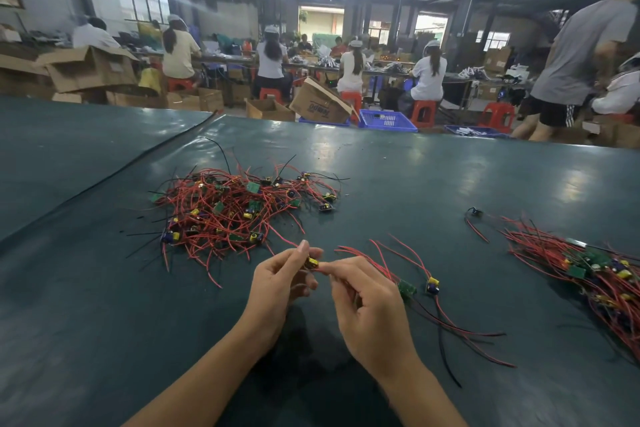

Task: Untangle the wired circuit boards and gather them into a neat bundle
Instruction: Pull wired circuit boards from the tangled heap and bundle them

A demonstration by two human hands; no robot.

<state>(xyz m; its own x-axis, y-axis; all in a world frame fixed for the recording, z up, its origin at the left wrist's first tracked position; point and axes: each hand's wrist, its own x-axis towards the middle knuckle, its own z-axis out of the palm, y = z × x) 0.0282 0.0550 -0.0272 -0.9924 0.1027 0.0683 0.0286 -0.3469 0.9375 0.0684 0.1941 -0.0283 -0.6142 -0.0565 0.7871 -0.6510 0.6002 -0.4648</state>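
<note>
The left hand [280, 279] pinches a small circuit board with a yellow part [312, 262] between curled fingers, just nearer the person than the tangled pile of red-wired green boards [235, 208]. The right hand [367, 302], fingers curled, pinches a thin red wire [323, 267] touching that board. A straightened bundle of red-wired boards [595, 270] lies well right of the pile.

The left hand [277, 288] and right hand [372, 319] are bare, with slender fingers and short plain nails; left forearm [207, 374] and right forearm [420, 392] are bare too.

Two hands [277, 284] [372, 312], two wired-board heaps [235, 208] [595, 270]
</note>
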